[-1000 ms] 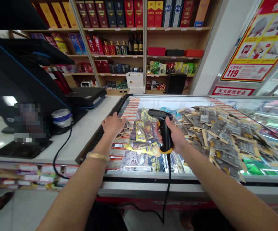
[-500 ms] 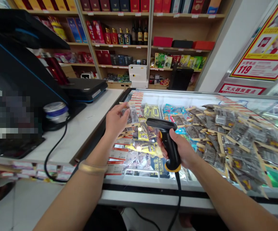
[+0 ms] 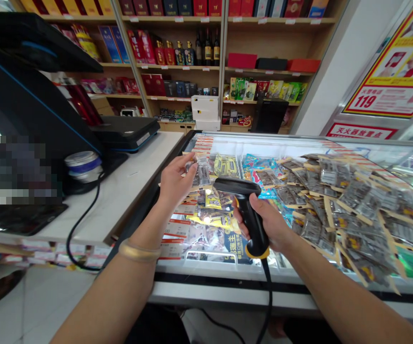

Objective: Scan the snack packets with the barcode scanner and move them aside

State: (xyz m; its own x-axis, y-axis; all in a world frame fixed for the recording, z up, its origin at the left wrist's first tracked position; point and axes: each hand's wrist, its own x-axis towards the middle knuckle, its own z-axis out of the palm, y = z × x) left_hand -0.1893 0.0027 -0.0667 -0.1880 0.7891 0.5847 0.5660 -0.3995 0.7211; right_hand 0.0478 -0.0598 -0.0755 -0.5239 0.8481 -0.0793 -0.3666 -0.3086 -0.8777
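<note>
My left grip (image 3: 177, 180) pinches a packet (image 3: 204, 172) left of the scanner (image 3: 252, 220) my right grip (image 3: 273, 223) clasps; I judge the work unfinished, but cannot tell whether the heaped packets (image 3: 358, 198) right of the scanner are done.

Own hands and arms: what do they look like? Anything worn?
Left hand and right hand are ungloved. Left forearm wears a smooth, broad, gold-coloured bangle near the wrist; right forearm shows nothing worn. No sleeves in view.
</note>
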